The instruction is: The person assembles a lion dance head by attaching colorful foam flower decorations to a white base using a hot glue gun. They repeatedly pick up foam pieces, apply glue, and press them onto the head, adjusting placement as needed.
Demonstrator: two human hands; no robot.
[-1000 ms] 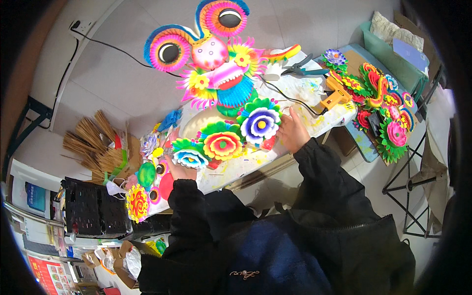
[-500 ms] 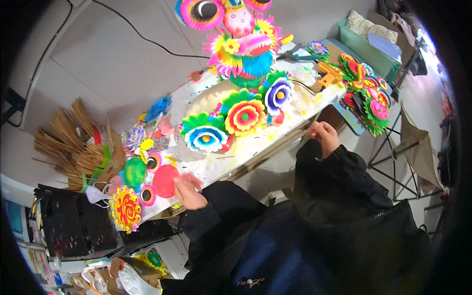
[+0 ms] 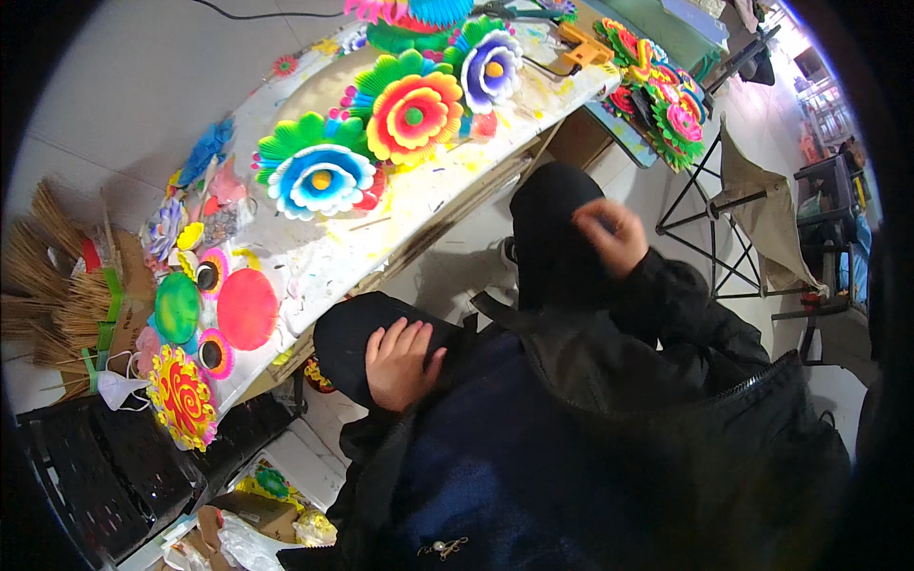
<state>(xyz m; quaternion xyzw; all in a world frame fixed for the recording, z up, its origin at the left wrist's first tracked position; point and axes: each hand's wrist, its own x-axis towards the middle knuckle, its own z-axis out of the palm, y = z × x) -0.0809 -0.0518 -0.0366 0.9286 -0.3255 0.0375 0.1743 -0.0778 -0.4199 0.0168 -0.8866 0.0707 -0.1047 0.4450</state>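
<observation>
1. Basically, looks well along (my read): 3 flowers already sit in a row on the flower piece [image 3: 390,100], w/ green leaves behind them.
2. What's left: unclear. Loose parts lie toward L end of table [image 3: 333,262]: red disc [image 3: 248,309], green disc [image 3: 177,307], 2 pink-rimmed eye pcs [image 3: 215,354], yellow/red rosette [image 3: 183,398]. Can't tell if they belong to same pc.
3. Loc: flower piece is on table, ahead of person; top is cut off by upper frame edge, so can't check that part.
4. Look: bright paint. L flower blue/white w/ yellow ctr, mid red/yellow w/ green ctr, R purple/white w/ orange ctr. Blue fringe [image 3: 440,9] above.
5. L hand [image 3: 402,366]: fingers laid out, slightly fanned, resting on L knee [image 3: 343,338]; nothing visible in it.
6. R hand [image 3: 614,238]: by R knee [image 3: 552,205], blurred, fingers partly curled; can't tell if pinching anything. Both hands apart from flower piece.
7. Orange glue gun [image 3: 585,46] at table's R end, not held.
</observation>
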